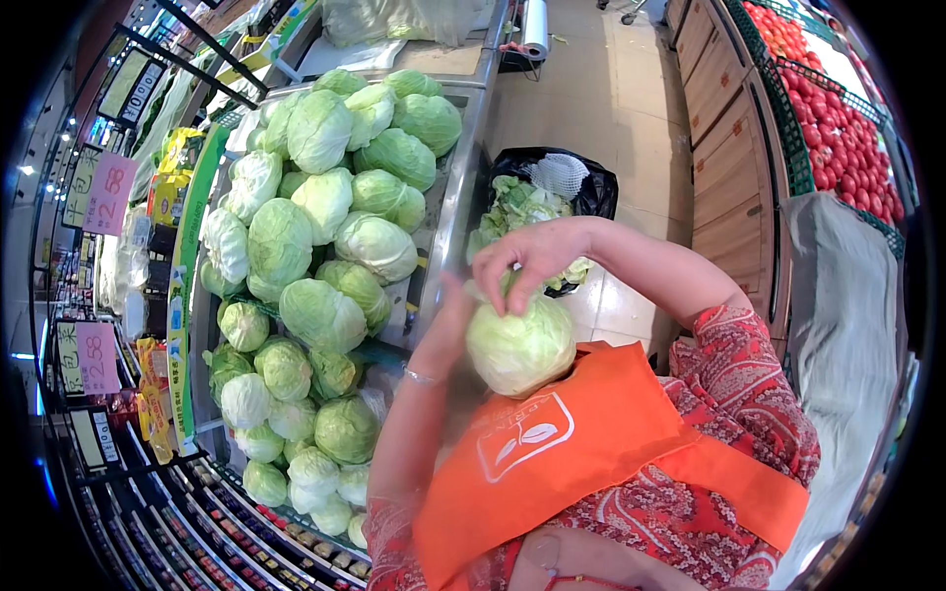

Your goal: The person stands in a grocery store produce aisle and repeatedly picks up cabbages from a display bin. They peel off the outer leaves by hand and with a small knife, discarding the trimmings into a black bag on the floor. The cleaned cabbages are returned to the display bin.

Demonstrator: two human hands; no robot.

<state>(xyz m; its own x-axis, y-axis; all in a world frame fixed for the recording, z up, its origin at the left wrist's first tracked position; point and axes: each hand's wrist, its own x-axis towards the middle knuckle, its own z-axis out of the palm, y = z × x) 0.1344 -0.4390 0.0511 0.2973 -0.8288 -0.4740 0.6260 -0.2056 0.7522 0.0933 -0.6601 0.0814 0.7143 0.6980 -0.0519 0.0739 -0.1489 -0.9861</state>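
Note:
A pale green cabbage [521, 346] sits close against the orange apron [562, 443] at my chest. My right hand [533, 258] reaches over from the right, its fingers bent and gripping the cabbage's top. Beside the cabbage's left side is my left hand [449, 321], blurred, with a bracelet at the wrist. Whether its hidden fingers touch the cabbage cannot be made out. Beyond my right hand, a black plastic bag [602, 188] on the floor holds loose cabbage leaves [528, 201] and a white foam net [560, 176].
On my left, a metal-edged display counter [452, 221] carries piled cabbages [281, 240]. Price signs [109, 193] hang beyond it. On the right, wooden cabinets [732, 177] flank the tiled floor [584, 96], near green crates [798, 159] of red produce [850, 151]. A plastic roll [534, 29] stands ahead.

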